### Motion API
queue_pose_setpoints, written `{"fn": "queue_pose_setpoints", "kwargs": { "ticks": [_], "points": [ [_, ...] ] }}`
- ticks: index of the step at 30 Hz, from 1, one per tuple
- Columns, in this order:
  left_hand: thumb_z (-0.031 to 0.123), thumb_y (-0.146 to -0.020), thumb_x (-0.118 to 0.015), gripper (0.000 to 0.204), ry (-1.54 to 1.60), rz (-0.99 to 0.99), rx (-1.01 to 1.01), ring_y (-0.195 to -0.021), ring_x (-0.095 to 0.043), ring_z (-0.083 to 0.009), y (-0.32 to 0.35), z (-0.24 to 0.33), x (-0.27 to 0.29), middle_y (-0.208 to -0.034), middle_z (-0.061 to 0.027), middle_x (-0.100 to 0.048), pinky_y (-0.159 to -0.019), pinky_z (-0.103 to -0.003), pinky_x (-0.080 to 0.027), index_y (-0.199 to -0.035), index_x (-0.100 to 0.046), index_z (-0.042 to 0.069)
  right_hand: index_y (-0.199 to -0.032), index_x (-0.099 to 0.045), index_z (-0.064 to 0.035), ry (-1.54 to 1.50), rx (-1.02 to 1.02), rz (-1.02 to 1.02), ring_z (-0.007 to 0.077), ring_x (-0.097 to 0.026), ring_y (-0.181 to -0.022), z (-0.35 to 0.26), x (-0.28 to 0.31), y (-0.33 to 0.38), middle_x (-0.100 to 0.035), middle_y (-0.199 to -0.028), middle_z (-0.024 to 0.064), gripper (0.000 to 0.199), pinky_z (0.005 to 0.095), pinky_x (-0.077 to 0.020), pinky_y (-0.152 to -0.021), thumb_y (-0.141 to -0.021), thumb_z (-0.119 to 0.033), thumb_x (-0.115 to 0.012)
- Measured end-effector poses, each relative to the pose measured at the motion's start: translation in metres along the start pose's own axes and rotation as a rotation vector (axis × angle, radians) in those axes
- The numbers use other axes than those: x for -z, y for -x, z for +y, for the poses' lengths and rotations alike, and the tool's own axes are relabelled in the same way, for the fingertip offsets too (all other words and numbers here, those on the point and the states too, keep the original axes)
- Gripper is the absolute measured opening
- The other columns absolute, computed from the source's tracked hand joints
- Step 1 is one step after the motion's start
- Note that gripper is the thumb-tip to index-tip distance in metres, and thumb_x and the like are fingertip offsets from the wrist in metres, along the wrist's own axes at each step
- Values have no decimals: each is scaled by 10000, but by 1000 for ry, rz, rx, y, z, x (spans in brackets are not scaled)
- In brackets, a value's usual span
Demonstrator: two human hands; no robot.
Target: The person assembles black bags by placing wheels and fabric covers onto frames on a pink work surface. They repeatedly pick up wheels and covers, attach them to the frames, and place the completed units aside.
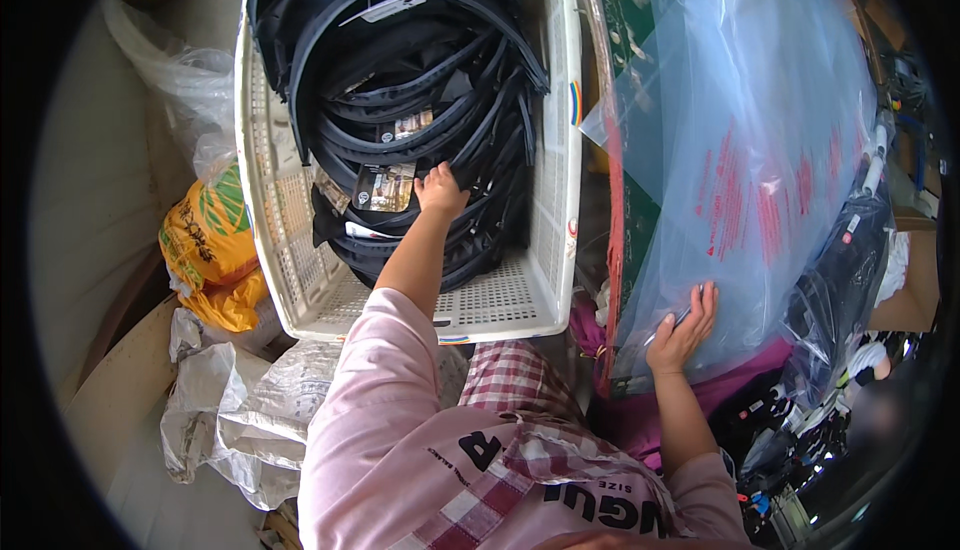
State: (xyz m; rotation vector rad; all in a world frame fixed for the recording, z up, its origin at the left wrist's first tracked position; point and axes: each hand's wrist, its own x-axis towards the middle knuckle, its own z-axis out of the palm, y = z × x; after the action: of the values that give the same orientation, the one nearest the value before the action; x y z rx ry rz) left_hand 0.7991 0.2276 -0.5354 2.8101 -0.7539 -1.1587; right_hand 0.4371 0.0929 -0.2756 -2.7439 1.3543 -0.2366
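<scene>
My left hand [441,192] reaches into a white perforated plastic crate [268,200] and grips one of several black curved bag-like items [420,70] stacked inside, next to a printed paper tag [384,187]. My right hand [684,327] rests with fingers spread on a stack of clear plastic bags with red print [750,150], lying on the green table surface to the right. A thin pen-like object lies under its fingers.
A yellow and green sack [205,240] and crumpled white sacks [240,410] lie on the floor at left. A clear bag liner [185,80] sits beside the crate. Packed black items in plastic [840,280] pile at the right edge.
</scene>
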Motion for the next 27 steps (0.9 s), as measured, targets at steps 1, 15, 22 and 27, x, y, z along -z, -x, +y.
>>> {"fn": "queue_pose_setpoints", "kwargs": {
  "ticks": [1, 15, 22, 27],
  "points": [
    [338, -755, -741, 677, -85, 37, -63, -1233, -504, -281, 3, -6, -3, -1287, -128, -534, -1089, -468, -331, -1292, -434, 61, -1342, -424, 42, -3, 0, -4, 440, -329, -1351, 1, 0, 0, -381, -1451, 227, 542, 522, -222, -1104, -898, -268, -440],
    [380, -893, -604, 345, 340, 330, -23, -731, -664, -354, 203, -30, 35, -761, -198, -661, -677, -426, -500, -908, -673, 43, -1351, -447, -61, -57, 0, 61, 363, -310, -1380, 23, 4, 15, -371, -1479, 138, 555, 490, -214, -1113, -828, -219, -548],
    [343, -927, -639, 486, 1732, 642, -169, -936, -574, -202, 369, 80, 142, -1113, -155, -601, -838, -283, -458, -1182, -544, -60, -1136, -582, -86, -619, -109, 14, 363, -413, -1290, 16, 7, 73, -497, -1338, 153, 340, 474, -349, -1045, -810, -156, -647],
    [372, -925, -622, 580, 1822, 514, -791, -1036, -616, -289, 559, 167, 184, -1190, -171, -586, -896, -412, -541, -1321, -452, -17, -1039, -639, -21, -1292, -12, -259, 265, -656, -974, 22, 59, 228, -679, -1042, 136, 249, 371, -505, -866, -864, -197, -664]
  ]
}}
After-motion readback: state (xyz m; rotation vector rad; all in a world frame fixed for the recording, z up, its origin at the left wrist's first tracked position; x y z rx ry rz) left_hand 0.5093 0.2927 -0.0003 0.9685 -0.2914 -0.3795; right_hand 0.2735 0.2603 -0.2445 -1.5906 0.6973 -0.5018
